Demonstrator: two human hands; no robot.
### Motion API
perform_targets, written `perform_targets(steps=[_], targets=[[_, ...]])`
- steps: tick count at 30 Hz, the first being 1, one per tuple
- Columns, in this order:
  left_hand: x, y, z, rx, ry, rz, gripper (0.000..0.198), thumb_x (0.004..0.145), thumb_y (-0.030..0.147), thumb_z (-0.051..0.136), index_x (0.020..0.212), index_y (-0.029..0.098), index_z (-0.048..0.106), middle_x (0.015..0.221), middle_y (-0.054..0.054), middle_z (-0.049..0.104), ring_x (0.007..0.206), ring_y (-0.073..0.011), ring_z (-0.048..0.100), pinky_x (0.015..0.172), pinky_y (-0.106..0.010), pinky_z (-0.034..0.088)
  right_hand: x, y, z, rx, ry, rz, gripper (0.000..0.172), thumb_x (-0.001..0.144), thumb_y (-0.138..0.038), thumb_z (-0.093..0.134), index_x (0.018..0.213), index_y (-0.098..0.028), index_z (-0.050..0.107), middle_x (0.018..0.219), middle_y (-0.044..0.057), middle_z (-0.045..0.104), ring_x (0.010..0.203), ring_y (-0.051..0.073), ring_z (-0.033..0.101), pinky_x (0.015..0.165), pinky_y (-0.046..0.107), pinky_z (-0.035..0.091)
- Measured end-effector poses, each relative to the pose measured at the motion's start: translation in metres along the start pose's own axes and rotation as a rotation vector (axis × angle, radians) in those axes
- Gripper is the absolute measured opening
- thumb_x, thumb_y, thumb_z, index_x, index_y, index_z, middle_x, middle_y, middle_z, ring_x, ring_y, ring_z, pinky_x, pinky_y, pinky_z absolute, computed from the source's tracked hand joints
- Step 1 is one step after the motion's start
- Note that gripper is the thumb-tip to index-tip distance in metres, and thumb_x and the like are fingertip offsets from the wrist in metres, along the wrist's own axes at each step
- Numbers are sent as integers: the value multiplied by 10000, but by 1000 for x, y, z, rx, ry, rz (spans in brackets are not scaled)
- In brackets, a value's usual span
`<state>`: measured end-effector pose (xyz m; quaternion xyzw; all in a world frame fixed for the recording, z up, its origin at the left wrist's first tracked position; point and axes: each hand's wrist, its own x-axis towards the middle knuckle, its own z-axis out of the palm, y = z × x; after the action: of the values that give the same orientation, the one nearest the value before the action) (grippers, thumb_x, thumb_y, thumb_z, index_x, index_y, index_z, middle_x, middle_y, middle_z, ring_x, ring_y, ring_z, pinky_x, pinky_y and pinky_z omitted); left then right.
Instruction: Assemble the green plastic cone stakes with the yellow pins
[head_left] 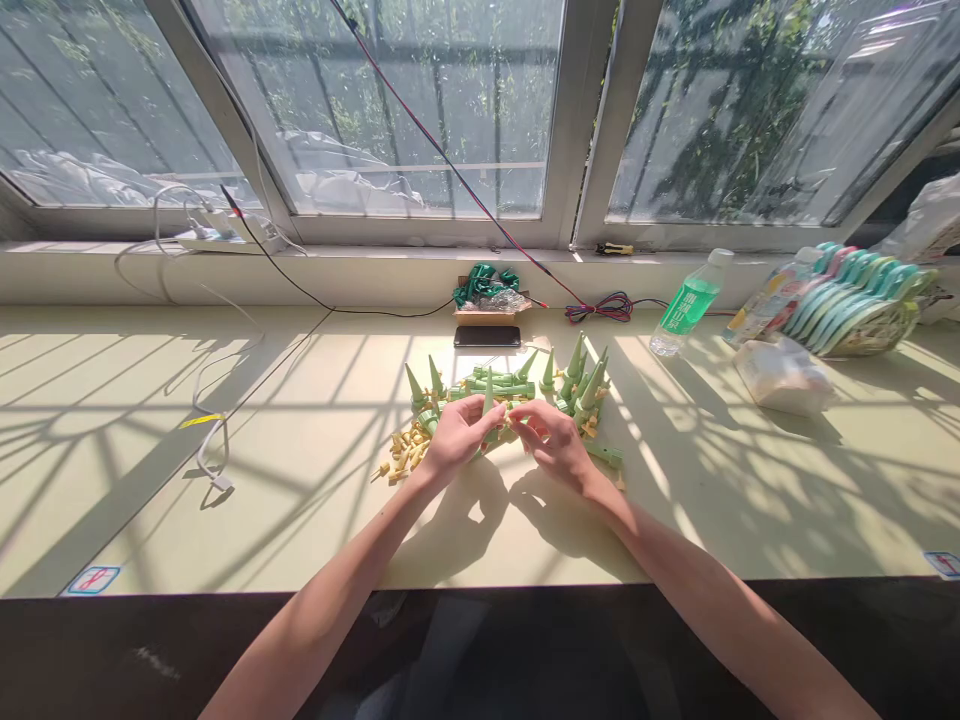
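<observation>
My left hand and my right hand meet over the middle of a pale yellow table, fingers curled in a pinch around a small green plastic piece held between them. Behind the hands lies a heap of green cone-shaped and tube-shaped plastic parts, several cones standing point up. A scatter of small yellowish pegs lies just left of my left hand. One green tube rests right of my right hand.
A black phone and a box with green bagged items sit at the back. A green-label bottle, a white bag and stacked teal packs lie right. Cables and a power strip are left.
</observation>
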<state>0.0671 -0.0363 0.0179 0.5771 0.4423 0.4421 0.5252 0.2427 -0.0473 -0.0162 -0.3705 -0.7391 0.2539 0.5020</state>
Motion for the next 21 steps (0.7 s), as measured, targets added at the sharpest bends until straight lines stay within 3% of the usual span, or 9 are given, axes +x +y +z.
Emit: perform_targets(steps=[21], targets=[[1,-3,-2,43,-20,31,361,769,474,739,706,149,597,694,-30,632,567,-113,535,446,-202,385,0,0,1,-21,-8,16,159,960,-320,547,976,-195,645,889,59,682,662,141,623,567,257,513]])
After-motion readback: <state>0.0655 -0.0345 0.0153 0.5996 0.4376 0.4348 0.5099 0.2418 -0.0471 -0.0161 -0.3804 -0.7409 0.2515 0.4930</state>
